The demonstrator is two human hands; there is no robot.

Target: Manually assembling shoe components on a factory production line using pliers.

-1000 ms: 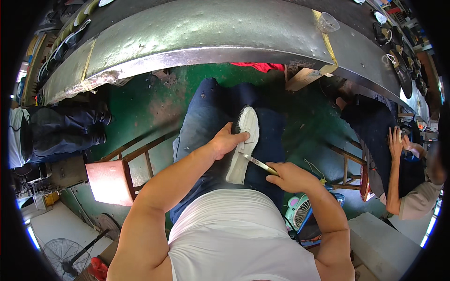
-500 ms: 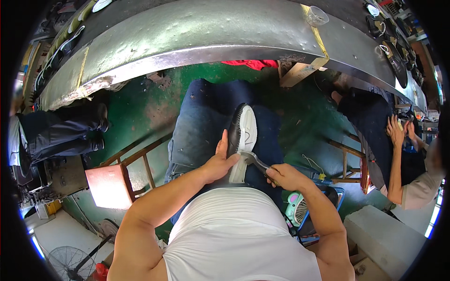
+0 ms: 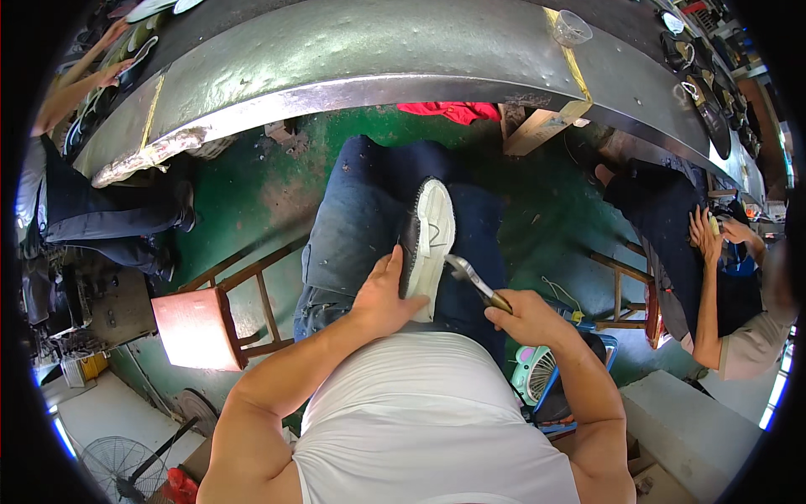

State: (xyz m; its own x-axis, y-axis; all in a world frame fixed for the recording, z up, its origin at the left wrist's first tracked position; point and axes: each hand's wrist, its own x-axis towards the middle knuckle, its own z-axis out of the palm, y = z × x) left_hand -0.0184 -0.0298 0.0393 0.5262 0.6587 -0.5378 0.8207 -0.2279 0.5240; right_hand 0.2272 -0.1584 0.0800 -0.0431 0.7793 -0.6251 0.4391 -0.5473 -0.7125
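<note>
A dark shoe (image 3: 410, 244) lies sole up on my lap, toe pointing away from me. Its pale sole (image 3: 435, 214) has a dark curved mark and a stitched-looking dark edge around the toe. My left hand (image 3: 386, 294) holds the shoe at its near left side, the thumb across the sole's heel end and the fingers along the upper. In my right hand (image 3: 525, 315) is a hammer (image 3: 472, 275), gripped by its handle. The curved metal head is just right of the sole, apart from it.
A metal-topped bench (image 3: 353, 50) runs across ahead, with a clear plastic cup (image 3: 573, 29) on it. A wooden stool (image 3: 197, 328) stands left, a green fan (image 3: 533, 372) right. Co-workers sit or stand at both sides; several shoes (image 3: 709, 113) line the bench's right end.
The hammer head has moved off the sole to the right. My left hand has shifted slightly toward the heel, and the shoe has moved a little left. A co-worker's hands now reach over the bench at far left.
</note>
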